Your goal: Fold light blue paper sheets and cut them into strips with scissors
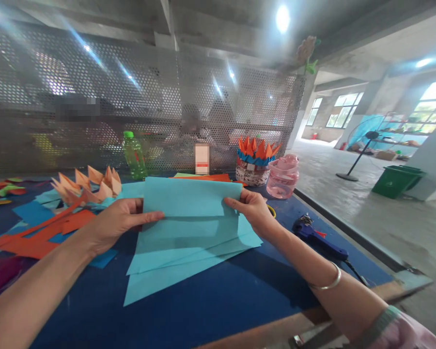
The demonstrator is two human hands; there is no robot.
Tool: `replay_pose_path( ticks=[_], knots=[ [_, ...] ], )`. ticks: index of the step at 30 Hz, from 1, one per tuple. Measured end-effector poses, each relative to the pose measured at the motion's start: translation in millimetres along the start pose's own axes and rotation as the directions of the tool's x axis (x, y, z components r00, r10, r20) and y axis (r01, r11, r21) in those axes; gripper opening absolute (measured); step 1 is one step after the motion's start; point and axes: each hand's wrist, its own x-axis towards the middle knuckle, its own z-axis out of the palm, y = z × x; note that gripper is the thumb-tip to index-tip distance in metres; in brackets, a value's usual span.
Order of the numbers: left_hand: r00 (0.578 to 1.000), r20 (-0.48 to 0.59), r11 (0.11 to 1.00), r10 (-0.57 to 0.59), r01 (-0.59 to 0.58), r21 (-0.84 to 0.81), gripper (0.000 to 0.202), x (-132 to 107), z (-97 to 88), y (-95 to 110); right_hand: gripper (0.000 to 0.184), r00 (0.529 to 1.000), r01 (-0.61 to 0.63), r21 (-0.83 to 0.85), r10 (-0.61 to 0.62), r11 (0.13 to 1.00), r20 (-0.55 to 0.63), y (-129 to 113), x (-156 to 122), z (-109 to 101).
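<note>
We have a light blue paper [192,196] stretched between two hands in the middle of the view, at the near part of the bench [203,310]. It is smooth and plain, with a straight top edge and a flat upper band ending in a clean line across, and a soft shadow beneath. Our left hand [121,220] has its grip closed on the left edge, thumb on the front and fingers behind; our right hand [256,208] pinches the upper right corner in the same way. Below lie more pale blue sheets [160,283], fanned so that their corners stick out; we make out at least two, though the overlap makes a firm count hard.

Around these we count one peach paper crown [67,190] on the left, among orange scraps [36,245], and one green bottle [135,155] behind it. To the right stand one ring of orange paper points [257,148] with a blue band, set on one round container [252,174], and one pink bottle [283,177] just beside it. One dark blue corded tool [323,245] lies past the right forearm, which wears one bangle [329,287]. Farther off, on the floor, we see one green bin [396,182]
</note>
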Motion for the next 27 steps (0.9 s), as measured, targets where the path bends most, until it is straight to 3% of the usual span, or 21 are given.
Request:
replay_pose_path(
  ticks=[4,8,10,13,15,17,20,23,27],
  knots=[
    [0.985,0.105,0.963,-0.136,0.156,-0.221,0.020,4,2.1,-5,0.033,1.000,-0.024,0.053,0.024,0.998,0.010,1,0,1],
    [0.974,0.107,0.919,-0.198,0.222,-0.325,0.025,9,2.0,-9,0.038,1.000,-0.017,0.060,0.017,0.998,0.010,1,-1,5],
    [0.975,0.083,0.902,-0.206,0.222,-0.369,0.024,11,2.8,-11,0.052,1.000,-0.016,0.021,0.016,1.000,-0.016,2,-1,6],
    [0.976,0.055,0.882,-0.213,0.216,-0.419,0.025,12,3.5,-14,0.070,0.994,0.091,-0.060,-0.094,0.994,-0.052,5,-1,5],
    [0.978,0.051,0.878,-0.203,0.205,-0.432,0.025,13,2.7,-15,0.062,0.976,0.213,-0.150,-0.216,0.966,-0.008,7,0,2],
    [0.980,0.053,0.875,-0.194,0.197,-0.443,0.026,13,1.4,-16,0.057,0.951,0.308,-0.297,-0.302,0.904,0.068,8,0,-2],
    [0.979,0.058,0.851,-0.198,0.201,-0.486,0.034,14,-0.3,-17,0.063,0.902,0.430,-0.529,-0.381,0.732,0.206,8,-1,-5],
    [0.971,0.043,0.815,-0.234,0.220,-0.536,0.039,13,-0.5,-17,0.062,0.841,0.531,-0.627,-0.443,0.569,0.311,7,-2,-6],
    [0.953,0.075,0.780,-0.294,0.284,-0.558,0.036,11,1.9,-14,0.050,0.795,0.532,-0.732,-0.549,0.426,0.258,5,-2,-10]
  ],
)
